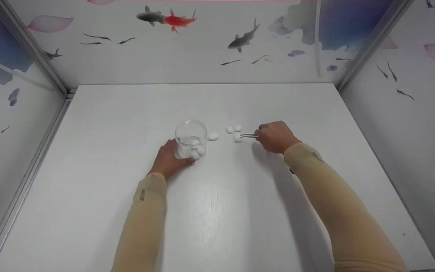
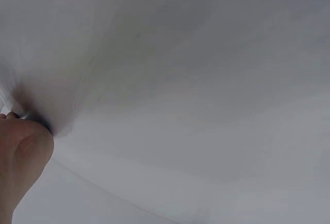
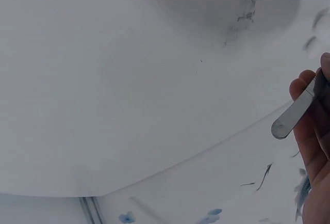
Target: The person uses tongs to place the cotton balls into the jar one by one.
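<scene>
My left hand (image 1: 169, 160) grips a clear round jar (image 1: 191, 130) low on its side, thumb across the front. Several white cotton balls (image 1: 195, 153) lie inside it, seen through the wall. My right hand (image 1: 276, 136) pinches metal tweezers (image 1: 248, 136), whose tips point left and meet a cotton ball (image 1: 238, 138) on the table. In the right wrist view the rounded rear end of the tweezers (image 3: 291, 118) sticks out past the fingers. Only part of the left hand (image 2: 23, 154) shows in the left wrist view, with the jar hidden there.
Just right of the jar lies one cotton ball (image 1: 213, 136). Two more, a left one (image 1: 230, 130) and a right one (image 1: 237, 128), sit together behind the tweezer tips. The white table (image 1: 210, 219) is bordered by printed panels (image 1: 202, 45) at the back and sides.
</scene>
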The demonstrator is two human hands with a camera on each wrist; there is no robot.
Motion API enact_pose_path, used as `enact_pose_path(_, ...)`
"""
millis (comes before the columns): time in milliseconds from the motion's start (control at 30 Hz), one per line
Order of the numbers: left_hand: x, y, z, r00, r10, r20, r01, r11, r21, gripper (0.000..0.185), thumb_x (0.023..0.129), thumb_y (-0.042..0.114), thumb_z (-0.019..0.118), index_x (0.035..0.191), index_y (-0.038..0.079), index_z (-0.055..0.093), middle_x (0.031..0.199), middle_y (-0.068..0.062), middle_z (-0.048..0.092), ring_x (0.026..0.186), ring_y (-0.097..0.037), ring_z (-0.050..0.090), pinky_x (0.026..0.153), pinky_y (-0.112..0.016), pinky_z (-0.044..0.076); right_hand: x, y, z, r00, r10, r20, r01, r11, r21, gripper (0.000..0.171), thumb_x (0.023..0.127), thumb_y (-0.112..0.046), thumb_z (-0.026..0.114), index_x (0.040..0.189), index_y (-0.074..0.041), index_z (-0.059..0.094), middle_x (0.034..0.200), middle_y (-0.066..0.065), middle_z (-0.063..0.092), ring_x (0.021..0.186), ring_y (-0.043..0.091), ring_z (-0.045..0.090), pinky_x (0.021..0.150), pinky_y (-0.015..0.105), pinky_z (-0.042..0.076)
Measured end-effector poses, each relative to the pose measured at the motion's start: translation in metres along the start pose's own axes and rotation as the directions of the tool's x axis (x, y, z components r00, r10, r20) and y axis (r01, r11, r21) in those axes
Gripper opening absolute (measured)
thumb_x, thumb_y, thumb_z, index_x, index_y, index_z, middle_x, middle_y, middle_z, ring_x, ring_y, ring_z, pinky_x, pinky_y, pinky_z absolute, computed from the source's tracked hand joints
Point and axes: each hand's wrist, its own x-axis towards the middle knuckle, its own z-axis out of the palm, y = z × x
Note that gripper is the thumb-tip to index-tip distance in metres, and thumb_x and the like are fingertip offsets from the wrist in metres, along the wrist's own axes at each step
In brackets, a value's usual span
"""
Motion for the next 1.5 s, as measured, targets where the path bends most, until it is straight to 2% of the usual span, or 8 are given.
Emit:
enact_pose_path(233,-0.001,0.000,-0.001,1.000,0.006,-0.004,-0.006,1.000,-0.008,0.108,0.078,0.054,0.081,0.159,0.012,0.024,0.163,-0.015,0.022,0.150,-0.033,0.011,0.123,-0.043,0.004,0.005,-0.001,-0.002,1.000,0.003,0.027,-0.004,1.000,0.013,0.009,0.090,-0.010,0.074,0.097,-0.006,0.078,0.085,0.008,0.072,0.071,0.022,0.068,0.066,0.039,0.061)
enact_pose_path(533,0.000,0.000,0.000,0.999,0.031,-0.018,-0.032,0.999,-0.013,0.107,0.076,0.052,0.083,0.158,0.012,0.028,0.160,-0.014,0.029,0.149,-0.033,0.016,0.123,-0.043,0.005,0.010,-0.004,0.003,1.000,-0.004,0.024,0.004,1.000,-0.009,0.011,0.088,-0.009,0.077,0.098,-0.007,0.079,0.086,0.008,0.073,0.071,0.022,0.068,0.068,0.036,0.061)
enact_pose_path(767,0.002,-0.002,0.002,0.998,0.054,-0.026,-0.055,0.998,-0.011,0.106,0.076,0.053,0.083,0.157,0.012,0.030,0.159,-0.013,0.033,0.148,-0.031,0.021,0.123,-0.041,0.004,0.012,-0.005,0.010,0.998,-0.020,0.058,0.021,1.000,-0.012,0.011,0.088,-0.010,0.078,0.098,-0.008,0.078,0.085,0.007,0.072,0.070,0.020,0.067,0.066,0.036,0.061)
enact_pose_path(933,0.003,-0.004,0.003,0.999,0.030,-0.016,-0.030,1.000,0.002,0.108,0.076,0.057,0.081,0.159,0.016,0.027,0.161,-0.009,0.028,0.150,-0.027,0.014,0.123,-0.039,0.002,0.012,-0.007,0.011,0.998,-0.025,0.062,0.026,1.000,-0.013,0.008,0.087,-0.011,0.078,0.095,-0.007,0.078,0.081,0.006,0.071,0.068,0.020,0.066,0.061,0.037,0.059)
enact_pose_path(1167,0.002,-0.003,0.001,1.000,0.014,-0.015,-0.014,1.000,0.000,0.109,0.076,0.057,0.081,0.159,0.017,0.025,0.162,-0.010,0.026,0.150,-0.028,0.013,0.123,-0.040,0.004,0.014,-0.011,0.011,0.996,0.000,0.089,-0.002,1.000,0.017,0.007,0.089,-0.010,0.076,0.095,-0.007,0.079,0.084,0.006,0.072,0.070,0.020,0.066,0.065,0.036,0.059)
enact_pose_path(1300,0.002,-0.002,0.001,1.000,0.024,-0.014,-0.024,1.000,0.004,0.108,0.076,0.056,0.081,0.159,0.015,0.025,0.161,-0.011,0.028,0.150,-0.029,0.016,0.123,-0.040,0.004,0.015,-0.013,0.009,0.996,0.014,0.086,-0.016,1.000,0.016,0.007,0.091,-0.010,0.073,0.094,-0.007,0.079,0.083,0.006,0.072,0.067,0.020,0.064,0.063,0.037,0.059)
enact_pose_path(1500,0.002,-0.002,0.001,0.999,0.029,-0.025,-0.028,1.000,0.008,0.107,0.075,0.057,0.082,0.159,0.017,0.027,0.158,-0.010,0.034,0.147,-0.031,0.022,0.123,-0.044,0.011,0.015,-0.011,0.006,0.999,0.014,0.038,-0.015,1.000,0.023,0.007,0.090,-0.007,0.072,0.091,-0.006,0.079,0.082,0.007,0.072,0.066,0.021,0.065,0.062,0.037,0.060)
